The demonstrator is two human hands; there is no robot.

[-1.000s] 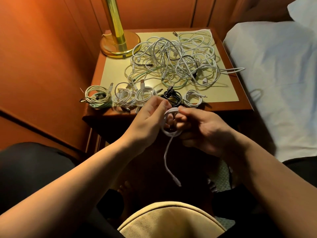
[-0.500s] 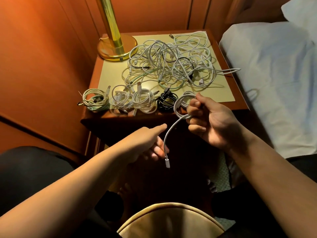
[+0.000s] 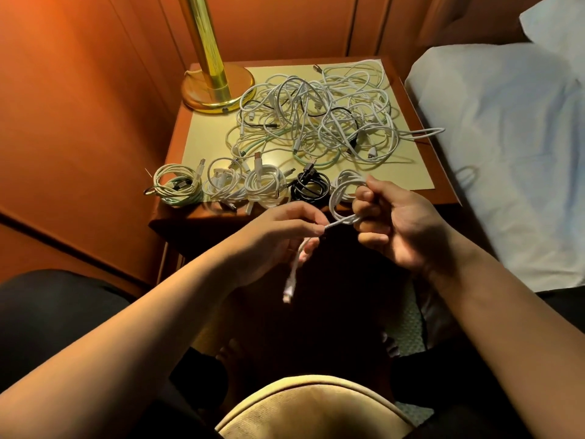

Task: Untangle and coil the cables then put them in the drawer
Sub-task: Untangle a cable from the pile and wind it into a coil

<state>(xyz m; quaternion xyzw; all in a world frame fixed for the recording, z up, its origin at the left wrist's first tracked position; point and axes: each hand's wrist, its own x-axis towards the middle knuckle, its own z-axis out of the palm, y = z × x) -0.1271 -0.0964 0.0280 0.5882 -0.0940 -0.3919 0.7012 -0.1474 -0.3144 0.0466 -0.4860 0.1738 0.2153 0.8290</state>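
Observation:
A tangled heap of white and black cables (image 3: 319, 122) covers the back of the nightstand top (image 3: 209, 144). Several coiled cables lie in a row along its front edge: a greenish-white coil (image 3: 177, 185), two white coils (image 3: 243, 185) and a black coil (image 3: 310, 186). In front of the nightstand my right hand (image 3: 399, 226) grips a small white cable coil (image 3: 340, 198). My left hand (image 3: 285, 229) pinches that cable's loose tail, whose plug end (image 3: 289, 286) hangs down below my fingers. No drawer front is clearly visible.
A brass lamp base (image 3: 218, 87) stands on the nightstand's back left corner. Wood panelling closes the left and back. A bed with a white sheet (image 3: 506, 153) lies to the right. A cream cushion (image 3: 313, 407) sits below, between my knees.
My left hand dropped away from the coil, then rose again and took hold of the hanging tail. My right hand kept the coil, shifting it up and right toward the table edge.

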